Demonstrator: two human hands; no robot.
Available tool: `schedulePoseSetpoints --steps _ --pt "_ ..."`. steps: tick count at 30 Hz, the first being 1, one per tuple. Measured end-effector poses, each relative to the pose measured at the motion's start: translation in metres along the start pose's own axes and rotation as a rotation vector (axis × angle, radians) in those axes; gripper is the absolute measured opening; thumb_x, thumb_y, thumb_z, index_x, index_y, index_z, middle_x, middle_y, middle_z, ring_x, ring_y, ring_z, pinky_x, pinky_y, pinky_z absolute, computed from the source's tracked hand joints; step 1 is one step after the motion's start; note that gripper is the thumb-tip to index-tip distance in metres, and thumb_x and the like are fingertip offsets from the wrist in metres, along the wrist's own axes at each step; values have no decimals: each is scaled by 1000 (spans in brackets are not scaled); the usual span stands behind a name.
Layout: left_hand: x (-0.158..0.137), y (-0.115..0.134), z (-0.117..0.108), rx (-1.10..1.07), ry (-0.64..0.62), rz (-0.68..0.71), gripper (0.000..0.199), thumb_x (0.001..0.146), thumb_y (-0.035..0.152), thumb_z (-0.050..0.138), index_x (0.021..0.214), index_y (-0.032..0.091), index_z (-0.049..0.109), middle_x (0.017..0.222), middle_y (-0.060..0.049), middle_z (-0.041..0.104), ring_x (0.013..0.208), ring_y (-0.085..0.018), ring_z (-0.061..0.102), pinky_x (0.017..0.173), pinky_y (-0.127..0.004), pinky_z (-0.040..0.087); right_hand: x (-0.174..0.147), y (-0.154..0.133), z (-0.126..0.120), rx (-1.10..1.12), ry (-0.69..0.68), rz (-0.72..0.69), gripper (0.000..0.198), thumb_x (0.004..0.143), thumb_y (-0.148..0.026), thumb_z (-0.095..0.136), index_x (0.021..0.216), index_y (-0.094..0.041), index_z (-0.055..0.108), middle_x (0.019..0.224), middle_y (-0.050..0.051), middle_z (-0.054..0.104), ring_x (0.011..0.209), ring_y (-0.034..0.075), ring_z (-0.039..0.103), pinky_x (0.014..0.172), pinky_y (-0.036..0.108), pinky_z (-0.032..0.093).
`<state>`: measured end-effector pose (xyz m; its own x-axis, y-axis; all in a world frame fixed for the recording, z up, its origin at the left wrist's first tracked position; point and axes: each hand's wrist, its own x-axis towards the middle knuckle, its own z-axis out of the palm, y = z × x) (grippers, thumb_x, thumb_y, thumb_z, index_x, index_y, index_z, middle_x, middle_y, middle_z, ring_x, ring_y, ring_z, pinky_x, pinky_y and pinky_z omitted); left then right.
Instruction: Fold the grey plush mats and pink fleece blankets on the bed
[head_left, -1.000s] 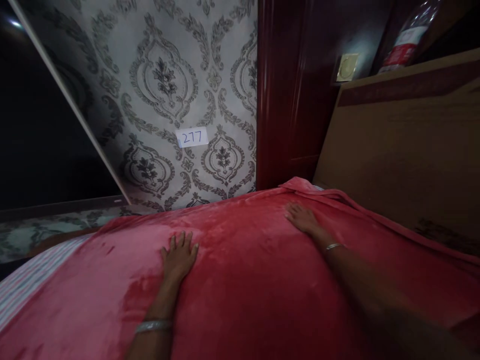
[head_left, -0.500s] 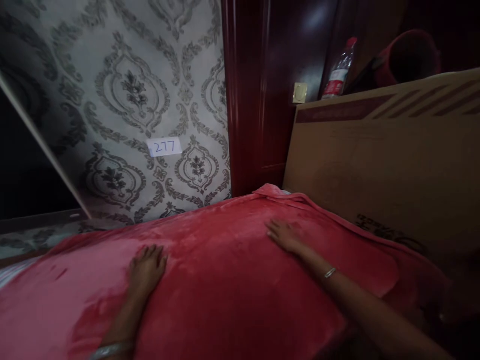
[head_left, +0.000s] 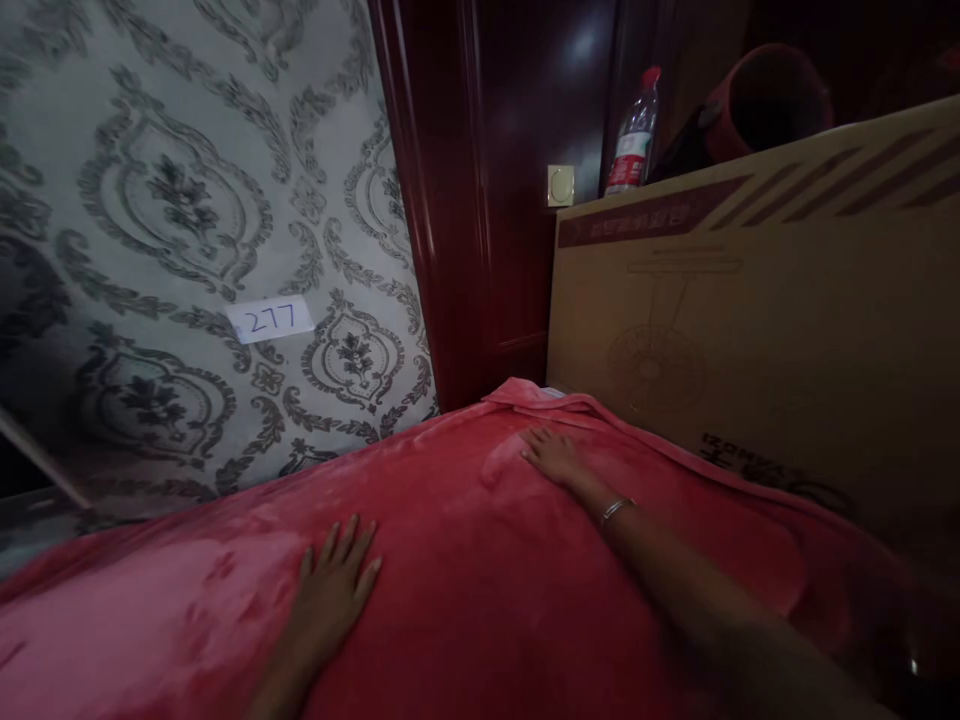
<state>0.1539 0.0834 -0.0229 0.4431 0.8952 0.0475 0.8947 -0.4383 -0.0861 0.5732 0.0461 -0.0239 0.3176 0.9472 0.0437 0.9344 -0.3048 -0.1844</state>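
A red plush blanket (head_left: pixel 450 560) lies spread over a wide flat surface, its nap lighter pink at the left. On its left half my left hand (head_left: pixel 334 585) rests palm down with the fingers spread. My right hand (head_left: pixel 551 455), also open, lies flat on the blanket farther away, near the far right corner, with a bracelet (head_left: pixel 616 510) on the wrist. Neither hand grips anything. At that corner the blanket's edge is slightly bunched, and a bit of pale cloth (head_left: pixel 553 392) shows beneath it.
A big cardboard box (head_left: pixel 750 330) stands along the right side. On its top are a plastic bottle (head_left: pixel 634 135) with a red cap and a round dark-mouthed object (head_left: pixel 780 100). Patterned wallpaper (head_left: pixel 187 200) with a "277" paper (head_left: pixel 270 318) and a dark red door panel (head_left: pixel 480 200) rise behind.
My left hand has spread its fingers and sits a little farther right and lower in view. My right hand has shifted slightly left. The camera has turned somewhat to the right.
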Motion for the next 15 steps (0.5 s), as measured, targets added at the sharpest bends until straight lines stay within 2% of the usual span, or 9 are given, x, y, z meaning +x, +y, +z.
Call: schedulePoseSetpoints --steps 3,7,11,15 --pt "1 -5 3 7 3 6 61 99 45 34 156 26 37 166 -7 25 154 -32 21 122 -58 22 6 23 0 -19 61 140 60 104 -42 27 158 -18 35 165 12 25 152 29 22 120 54 21" --pt "3 -4 3 29 -10 3 64 98 45 32 157 21 35 166 -8 25 155 -31 21 122 -58 22 6 31 4 -37 101 235 59 103 -39 24 158 -19 33 165 10 27 152 27 21 121 52 21" --pt "2 0 -1 17 -30 -1 65 99 45 29 158 18 33 166 -9 25 155 -31 20 123 -59 19 -3 31 3 -38 50 283 61 104 -43 24 160 -20 30 167 8 23 153 27 18 122 52 18" --pt "-4 6 -9 -30 -60 -13 65 99 46 29 158 19 34 166 -11 24 155 -31 20 123 -58 17 -21 19 -3 -29 -51 297 64 103 -48 25 160 -19 31 167 13 21 152 34 20 118 62 23"
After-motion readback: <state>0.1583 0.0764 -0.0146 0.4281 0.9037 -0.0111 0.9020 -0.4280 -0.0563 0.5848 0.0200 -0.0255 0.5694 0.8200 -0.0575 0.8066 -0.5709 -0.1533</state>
